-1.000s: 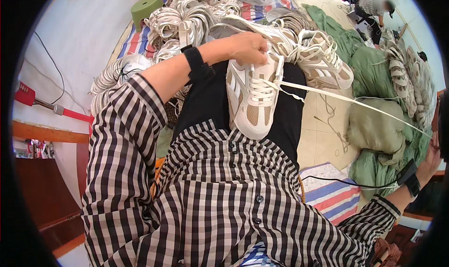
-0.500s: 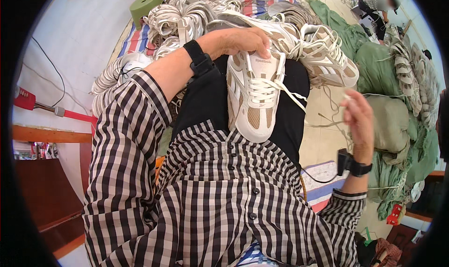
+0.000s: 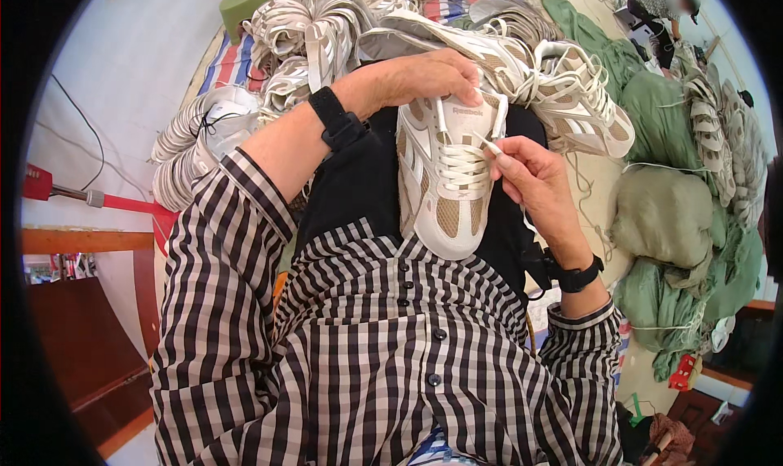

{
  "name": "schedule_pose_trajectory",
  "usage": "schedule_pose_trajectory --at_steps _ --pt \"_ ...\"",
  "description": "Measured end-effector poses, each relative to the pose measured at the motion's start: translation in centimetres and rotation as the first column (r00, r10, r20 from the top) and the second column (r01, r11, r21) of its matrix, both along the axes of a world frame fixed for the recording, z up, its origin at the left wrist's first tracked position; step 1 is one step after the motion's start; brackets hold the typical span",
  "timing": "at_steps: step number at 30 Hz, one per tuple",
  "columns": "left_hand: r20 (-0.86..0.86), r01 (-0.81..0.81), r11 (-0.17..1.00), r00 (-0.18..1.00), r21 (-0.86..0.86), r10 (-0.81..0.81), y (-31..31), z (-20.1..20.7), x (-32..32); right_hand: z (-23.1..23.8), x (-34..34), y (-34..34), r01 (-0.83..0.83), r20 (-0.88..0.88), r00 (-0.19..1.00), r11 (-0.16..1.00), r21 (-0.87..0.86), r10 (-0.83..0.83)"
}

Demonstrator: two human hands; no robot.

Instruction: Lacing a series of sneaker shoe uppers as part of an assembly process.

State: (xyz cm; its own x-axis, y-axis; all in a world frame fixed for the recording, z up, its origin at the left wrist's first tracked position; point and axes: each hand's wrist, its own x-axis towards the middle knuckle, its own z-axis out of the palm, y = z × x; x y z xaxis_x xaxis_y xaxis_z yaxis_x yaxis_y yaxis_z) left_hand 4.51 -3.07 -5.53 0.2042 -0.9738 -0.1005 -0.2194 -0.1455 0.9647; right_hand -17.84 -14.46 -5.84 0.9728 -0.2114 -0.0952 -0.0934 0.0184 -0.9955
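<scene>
A beige and white sneaker (image 3: 449,229) rests on my lap, its toe toward my belly. My left hand (image 3: 436,76) reaches across its collar, with thumb and fingers closed on the top of the tongue (image 3: 469,115). Close to the eyelets on the shoe's right side, my right hand (image 3: 534,176) pinches a white shoelace (image 3: 488,143) near its tip. The lower eyelets are laced with white crossing rows (image 3: 462,168). Past the collar lie two similar laced sneakers, one on its side (image 3: 497,58) and one angled to the right (image 3: 583,111).
Bundles of stacked shoe uppers (image 3: 277,30) lie on striped sheeting ahead and to the left, by a green roll (image 3: 247,5). Green sacks (image 3: 665,213) line the right side. A person (image 3: 656,5) bends over at the far right. A red pole (image 3: 130,205) juts in at left.
My right hand has come in from the far right to the shoe's eyelets, bringing the lace end with it. My left hand keeps its hold on the tongue.
</scene>
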Motion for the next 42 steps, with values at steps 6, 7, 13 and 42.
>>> schedule_pose_trajectory --at_steps 6,7,13,42 --pt "-0.015 0.023 0.999 1.000 0.036 -0.022 -0.1 -0.4 0.4 -0.8 0.6 1.2 0.174 0.222 0.974 0.755 -0.632 -0.038" --pt "-0.005 0.029 0.999 1.000 0.030 -0.029 -0.1 -0.4 0.5 -0.7 0.5 1.3 0.220 0.265 0.964 0.644 -0.733 -0.028" --pt "-0.001 0.045 0.999 0.999 0.019 -0.045 0.0 -0.2 0.6 -0.4 0.4 1.3 0.284 0.322 0.947 0.507 -0.814 -0.013" --pt "-0.155 -0.036 0.997 0.987 0.064 0.045 -0.4 -0.4 0.2 1.6 2.6 1.0 0.055 0.066 0.970 0.055 -0.997 0.234"
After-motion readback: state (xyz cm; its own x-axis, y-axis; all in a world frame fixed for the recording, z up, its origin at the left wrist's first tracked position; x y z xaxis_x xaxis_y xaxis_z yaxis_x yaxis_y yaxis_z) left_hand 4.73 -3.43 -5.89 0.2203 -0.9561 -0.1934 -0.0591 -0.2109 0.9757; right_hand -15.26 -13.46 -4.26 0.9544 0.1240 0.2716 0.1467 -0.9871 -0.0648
